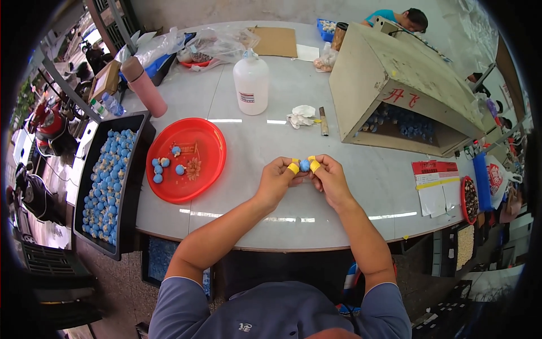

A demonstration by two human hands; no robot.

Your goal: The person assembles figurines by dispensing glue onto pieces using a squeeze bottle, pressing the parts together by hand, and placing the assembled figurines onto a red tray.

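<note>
**Pinching a small blue ball between both hands**

Holding it up over the middle of the white table (265, 141), near the front edge, the person has a small blue ball (304, 165) caught between the fingertips of both hands. The left hand (276, 179) closes on it from the left, the right hand (329, 179) from the right, each with yellow covers on the pinching fingers. The ball is round, so no long axis or pointing direction can be told from here; the fingers meet on it along a line running left to right, parallel to the table's front edge.

Toward the left side of the table lies a red round tray (195, 169) with a few more blue pieces (160, 167) on it. Past the left edge sits a black bin (135, 169) filled with many blue pieces. A white plastic bottle (251, 83) stands further back near the centre, with a crumpled white cloth (301, 115) and a small tool (323, 121) to its right. A large open wooden box (389, 79) takes the right rear part, blue pieces showing inside its opening. Clear plastic bags (214, 42) crowd the far edge, and a pink cylinder (144, 86) stands at the far left corner. Papers (433, 186) lie by the right edge. Beyond the box, another person (403, 18) bends over. Parked scooters (42, 121) stand outside to the left.
</note>
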